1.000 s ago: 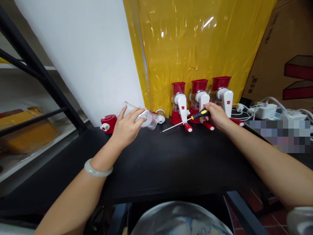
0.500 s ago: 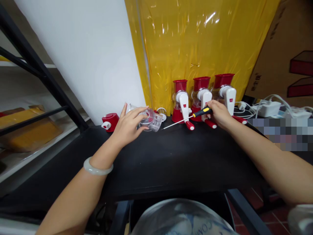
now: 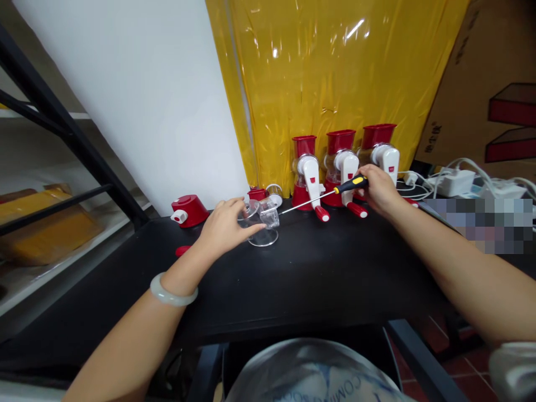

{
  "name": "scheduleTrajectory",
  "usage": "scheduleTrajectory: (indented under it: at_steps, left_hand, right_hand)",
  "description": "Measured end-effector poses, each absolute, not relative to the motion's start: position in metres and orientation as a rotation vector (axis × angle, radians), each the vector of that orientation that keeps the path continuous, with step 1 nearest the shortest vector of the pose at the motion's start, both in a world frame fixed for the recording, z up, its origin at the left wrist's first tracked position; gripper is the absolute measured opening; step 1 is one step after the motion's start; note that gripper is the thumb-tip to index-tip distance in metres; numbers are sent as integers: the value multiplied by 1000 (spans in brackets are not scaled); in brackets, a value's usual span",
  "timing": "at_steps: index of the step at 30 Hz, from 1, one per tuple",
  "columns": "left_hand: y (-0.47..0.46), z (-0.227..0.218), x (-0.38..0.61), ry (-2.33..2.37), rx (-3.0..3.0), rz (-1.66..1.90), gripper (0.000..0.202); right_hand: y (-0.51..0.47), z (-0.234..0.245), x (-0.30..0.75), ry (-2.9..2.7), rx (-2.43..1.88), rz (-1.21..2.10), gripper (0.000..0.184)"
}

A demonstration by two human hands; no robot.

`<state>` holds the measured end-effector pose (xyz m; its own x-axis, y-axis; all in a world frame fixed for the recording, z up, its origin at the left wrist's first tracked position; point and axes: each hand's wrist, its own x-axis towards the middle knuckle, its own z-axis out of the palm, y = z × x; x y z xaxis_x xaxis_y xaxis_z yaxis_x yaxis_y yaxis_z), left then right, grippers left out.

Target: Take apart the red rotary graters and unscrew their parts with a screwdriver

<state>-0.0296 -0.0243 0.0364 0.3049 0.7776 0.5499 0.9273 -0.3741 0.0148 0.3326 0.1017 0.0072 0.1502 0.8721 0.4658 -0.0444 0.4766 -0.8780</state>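
Observation:
My left hand (image 3: 224, 226) is closed around a clear plastic grater housing (image 3: 269, 215), its thumb along the near side. The housing's round rim rests on or just over the black table. In my right hand (image 3: 380, 191) is a screwdriver (image 3: 352, 183) with a black and yellow handle. Its thin shaft points left, and the tip is at the housing's right end; whether it touches, I cannot tell. A red grater base (image 3: 192, 211) with a white knob sits left of my left hand. Behind the housing lie a metal grating drum (image 3: 274, 194) and a red part (image 3: 257, 194).
Three red and white rotary graters (image 3: 310, 173) with crank handles stand along the back of the black table (image 3: 310, 279). A red handle end (image 3: 183, 250) shows beside my left wrist. White cables and adapters (image 3: 457, 182) lie at right, before a cardboard box (image 3: 452, 106). Shelving is at left.
My left hand has turned the clear housing and brought it lower and nearer me. The screwdriver tip now meets its right end in view. A red handle end has come into sight.

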Motion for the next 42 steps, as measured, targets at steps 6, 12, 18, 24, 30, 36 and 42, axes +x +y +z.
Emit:
scheduleTrajectory:
  at_steps: [6,12,18,24,30,36,42]
  left_hand:
    - [-23,32,-26,-1559,-2262,-666,48]
    - [-22,25,-28,-1765,-2250,-665,72]
    - [-17,49,-27,-1567,-2561,-583,92]
    - [9,71,-13,-1359,-2917,-349,68]
    - [23,67,-7,-1356,-2912,-290,49]
    - [25,61,-7,-1337,-2894,-316,43]
    - [22,58,-6,-1287,-2910,-389,41]
  right_hand:
    - [102,8,333,-1207,-852,801,8]
    - [101,9,333,-1203,-829,809,10]
    - [103,9,333,-1183,-823,802,14]
    - [103,8,332,-1182,-826,813,17]
    - [106,7,337,-1191,-826,803,21]
    - [104,7,333,-1135,-838,837,23]
    - [100,9,327,-1111,-774,901,16]
